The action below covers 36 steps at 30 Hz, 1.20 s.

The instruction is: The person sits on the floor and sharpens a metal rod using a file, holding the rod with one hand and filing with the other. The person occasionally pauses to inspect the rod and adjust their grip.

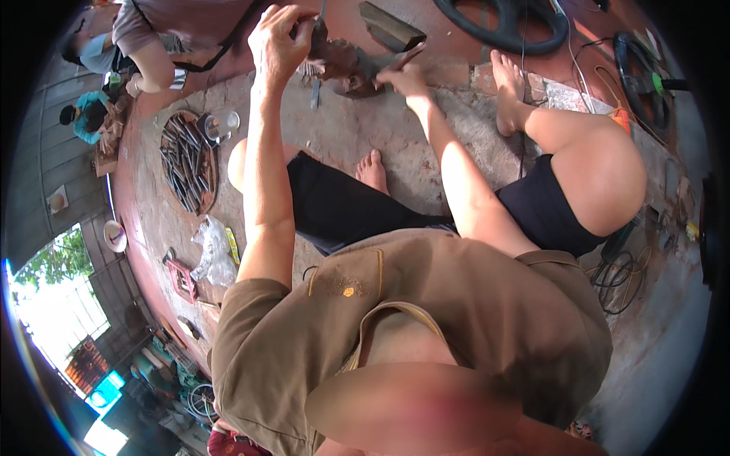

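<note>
My left hand point(280, 44) is raised at the top, its fingers closed in a pinch around a thin grey metal rod point(322, 11), which the picture's edge partly cuts off. Just right of that hand lies a dark brown carved piece of wood point(340, 62) with an uneven surface. On its other side my right hand point(409, 80) is closed on a narrow reddish-brown wooden piece point(411, 56) that slants up to the right; its far end is hard to make out. A flat metal blade point(315, 94) lies on the floor beside the carving.
A round tray point(216, 169) full of chisel-like tools stands at left, with clear cups point(233, 120) beside it. A plastic bag point(216, 251) lies nearer. Beyond are an angular wood block point(391, 27), a black wheel-like ring point(553, 36) and cables point(622, 275). Two people point(144, 57) sit far left.
</note>
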### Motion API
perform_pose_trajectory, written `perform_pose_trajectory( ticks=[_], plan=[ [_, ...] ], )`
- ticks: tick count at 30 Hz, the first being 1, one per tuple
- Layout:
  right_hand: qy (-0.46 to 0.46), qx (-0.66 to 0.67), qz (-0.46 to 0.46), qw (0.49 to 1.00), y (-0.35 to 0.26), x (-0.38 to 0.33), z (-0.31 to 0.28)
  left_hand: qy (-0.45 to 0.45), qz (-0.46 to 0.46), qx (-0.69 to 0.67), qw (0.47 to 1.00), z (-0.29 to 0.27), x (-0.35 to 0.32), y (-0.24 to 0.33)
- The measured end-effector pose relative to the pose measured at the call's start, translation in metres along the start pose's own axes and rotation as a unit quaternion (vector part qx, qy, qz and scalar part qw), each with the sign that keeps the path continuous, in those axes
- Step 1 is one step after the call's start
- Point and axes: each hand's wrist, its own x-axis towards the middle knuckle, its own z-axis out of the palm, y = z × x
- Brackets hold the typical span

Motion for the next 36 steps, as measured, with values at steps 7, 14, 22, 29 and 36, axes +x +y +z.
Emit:
perform_pose_trajectory(
  ticks=[7, 14, 22, 29, 36],
  plan=[
    [0.152, -0.083, -0.151, 0.973, -0.009, 0.016, 0.029, 0.056, 0.014, -0.01, 0.998, 0.011, -0.004, -0.012],
    [0.0, -0.105, -0.036, 0.994, -0.022, 0.0, 0.02, 0.058, 0.021, -0.023, 0.998, -0.003, 0.0, -0.012],
    [0.004, -0.024, -0.007, 1.0, -0.016, -0.007, 0.027, 0.032, -0.012, -0.018, 0.999, -0.006, -0.011, -0.012],
    [0.098, -0.005, -0.073, 0.992, -0.008, 0.015, 0.027, 0.033, -0.008, -0.029, 0.999, 0.001, -0.008, -0.009],
    [0.001, -0.063, -0.008, 0.998, 0.006, -0.01, 0.029, 0.039, -0.015, -0.022, 0.999, -0.006, -0.012, -0.012]
  ],
)
